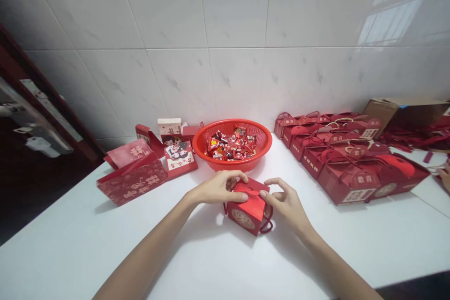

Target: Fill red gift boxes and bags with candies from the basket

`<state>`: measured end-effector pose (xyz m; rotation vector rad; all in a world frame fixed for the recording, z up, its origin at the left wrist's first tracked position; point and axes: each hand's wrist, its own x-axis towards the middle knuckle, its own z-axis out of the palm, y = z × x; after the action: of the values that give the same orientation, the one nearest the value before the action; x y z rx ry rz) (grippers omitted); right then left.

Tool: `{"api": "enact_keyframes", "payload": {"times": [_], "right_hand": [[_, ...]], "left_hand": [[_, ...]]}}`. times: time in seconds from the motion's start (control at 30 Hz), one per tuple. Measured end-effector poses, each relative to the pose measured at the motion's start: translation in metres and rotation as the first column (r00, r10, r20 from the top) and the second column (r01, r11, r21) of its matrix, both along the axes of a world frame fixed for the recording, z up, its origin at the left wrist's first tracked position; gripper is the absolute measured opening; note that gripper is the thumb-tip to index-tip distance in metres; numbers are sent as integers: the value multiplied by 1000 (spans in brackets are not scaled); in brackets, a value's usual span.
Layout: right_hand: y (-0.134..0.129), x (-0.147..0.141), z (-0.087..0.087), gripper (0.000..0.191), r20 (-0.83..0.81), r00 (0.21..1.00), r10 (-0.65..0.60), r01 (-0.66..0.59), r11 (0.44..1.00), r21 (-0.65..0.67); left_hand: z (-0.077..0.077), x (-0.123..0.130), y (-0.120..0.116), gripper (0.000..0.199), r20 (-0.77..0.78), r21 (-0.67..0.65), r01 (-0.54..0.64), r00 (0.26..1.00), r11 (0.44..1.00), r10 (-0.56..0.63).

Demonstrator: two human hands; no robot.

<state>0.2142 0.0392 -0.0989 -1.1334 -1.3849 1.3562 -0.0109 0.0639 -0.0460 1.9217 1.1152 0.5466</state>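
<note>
The box (249,207) stands on the surface (183,262), in front of the basket (232,165) by the back edge, between left hand (218,188) and right hand (285,200), whose fingers grasp its top; some right fingertips seem hidden.

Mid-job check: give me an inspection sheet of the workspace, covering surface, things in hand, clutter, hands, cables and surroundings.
Surface: glossy white tabletop.
Things in hand: small red cardboard box with dark-red cord loops; behind it, round red plastic basket holding small wrapped packets.
Clutter: red cardboard boxes with arched flaps, right; printed red boxes, left; brown cardboard carton, far right.
Hands: bare left hand and right hand both touching the small box's top.
Cables: nothing seen.
Surroundings: pale tiled wall behind; dark-red door frame, left; another person's hand, right edge.
</note>
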Motion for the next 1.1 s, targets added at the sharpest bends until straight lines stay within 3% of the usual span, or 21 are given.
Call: {"api": "enact_keyframes", "payload": {"times": [0.2, 0.37, 0.47, 0.57, 0.77, 0.93, 1.1], "right_hand": [[6, 9, 10, 49, -102, 995, 17, -17, 1000, 1], [6, 21, 34, 43, -312, 950, 23, -14, 999, 31], [1, 26, 52, 37, -345, 937, 50, -19, 995, 94], [-3, 27, 67, 34, -294, 951, 93, -51, 988, 147], [-5, 17, 85, 32, -120, 980, 158, -126, 963, 236], [-7, -2, 88, 33, 32, 986, 161, -163, 935, 315], [-7, -18, 80, 26, 102, 993, 56, -94, 900, 426]], "left_hand": [[-1, 5, 3, 41, 127, -211, -124, 980, 970, 153], [3, 7, 0, 36, 107, -179, -217, 965, 960, 238], [9, 8, -3, 36, 93, -189, -249, 958, 950, 270], [21, 7, -9, 42, 144, -225, -221, 956, 949, 257], [52, 5, -31, 58, 425, -199, -110, 886, 974, 187], [58, 15, -49, 73, 484, -206, 57, 873, 977, 51], [60, 24, -59, 73, 459, -138, 92, 888, 986, -19]]}}
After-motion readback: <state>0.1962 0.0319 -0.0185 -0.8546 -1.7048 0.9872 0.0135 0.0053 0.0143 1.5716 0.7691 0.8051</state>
